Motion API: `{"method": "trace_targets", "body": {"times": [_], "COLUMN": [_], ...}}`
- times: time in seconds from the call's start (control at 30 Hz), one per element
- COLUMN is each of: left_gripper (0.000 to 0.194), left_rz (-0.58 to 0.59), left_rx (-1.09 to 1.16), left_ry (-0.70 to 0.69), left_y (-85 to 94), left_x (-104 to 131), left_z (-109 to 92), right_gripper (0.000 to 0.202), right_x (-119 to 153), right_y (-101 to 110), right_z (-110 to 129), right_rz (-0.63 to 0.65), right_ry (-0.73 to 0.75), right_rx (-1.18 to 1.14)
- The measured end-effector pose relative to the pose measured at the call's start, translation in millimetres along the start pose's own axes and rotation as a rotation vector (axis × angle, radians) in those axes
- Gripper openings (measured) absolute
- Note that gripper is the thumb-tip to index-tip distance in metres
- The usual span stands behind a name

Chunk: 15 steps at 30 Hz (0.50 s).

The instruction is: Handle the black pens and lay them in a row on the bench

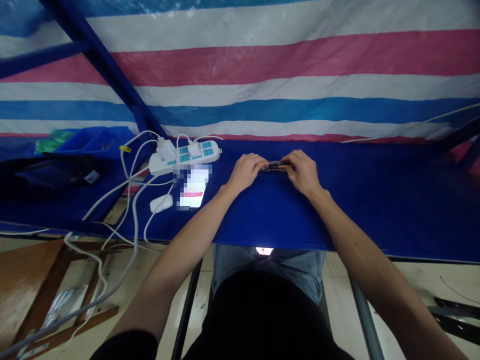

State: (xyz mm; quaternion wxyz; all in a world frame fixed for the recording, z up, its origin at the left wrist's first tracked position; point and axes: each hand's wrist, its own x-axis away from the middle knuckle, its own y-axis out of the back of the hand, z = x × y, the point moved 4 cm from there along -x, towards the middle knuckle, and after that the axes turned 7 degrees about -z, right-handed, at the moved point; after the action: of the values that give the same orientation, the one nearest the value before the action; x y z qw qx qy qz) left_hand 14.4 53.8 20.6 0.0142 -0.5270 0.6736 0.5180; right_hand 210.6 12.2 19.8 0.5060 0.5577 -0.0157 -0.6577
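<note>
Both hands meet at a small, dark, slim object (275,166) low over the blue table, near its middle; its exact kind is too small to make out. My left hand (245,171) pinches its left end between thumb and fingers. At the other end, my right hand (301,170) has its fingers closed around the object, hiding part of it. Left of my left hand lies a phone (195,187) with a lit screen, partly blurred out.
A white power strip (185,156) with plugs and trailing cables stands at the table's (382,200) back left. A white adapter (161,203) lies beside the phone. Farther left are blue bins (99,140) and a dark bag (63,175). A striped tarp (281,60) hangs behind.
</note>
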Motion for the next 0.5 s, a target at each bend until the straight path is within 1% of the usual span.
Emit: {"method": "trace_targets", "body": {"times": [0.13, 0.2, 0.27, 0.3, 0.37, 0.43, 0.5], "left_gripper": [0.026, 0.023, 0.021, 0.02, 0.019, 0.017, 0.013], "left_rz": [-0.04, -0.076, -0.141, -0.177, -0.237, -0.269, -0.276], "left_rx": [-0.015, 0.016, 0.073, 0.101, 0.142, 0.159, 0.158], "left_ry": [-0.022, -0.009, 0.016, 0.032, 0.06, 0.082, 0.097], "left_y": [2.0, 4.3, 7.8, 9.6, 12.7, 14.3, 14.5], "left_x": [1, 1, 1, 1, 1, 1, 1], "left_z": [-2, -2, -1, 0, 2, 3, 4], "right_gripper": [0.018, 0.022, 0.03, 0.034, 0.043, 0.051, 0.062], "right_x": [-1, -3, -5, -5, -6, -7, -7], "right_y": [2, 6, 12, 14, 15, 12, 8], "right_z": [0, -1, -5, -9, -17, -23, -24], "right_rz": [0.024, -0.018, -0.103, -0.146, -0.195, -0.165, -0.076], "right_ry": [-0.011, -0.033, -0.099, -0.155, -0.305, -0.473, -0.61], "right_rx": [0.076, 0.083, 0.045, -0.011, -0.216, -0.493, -0.736]}}
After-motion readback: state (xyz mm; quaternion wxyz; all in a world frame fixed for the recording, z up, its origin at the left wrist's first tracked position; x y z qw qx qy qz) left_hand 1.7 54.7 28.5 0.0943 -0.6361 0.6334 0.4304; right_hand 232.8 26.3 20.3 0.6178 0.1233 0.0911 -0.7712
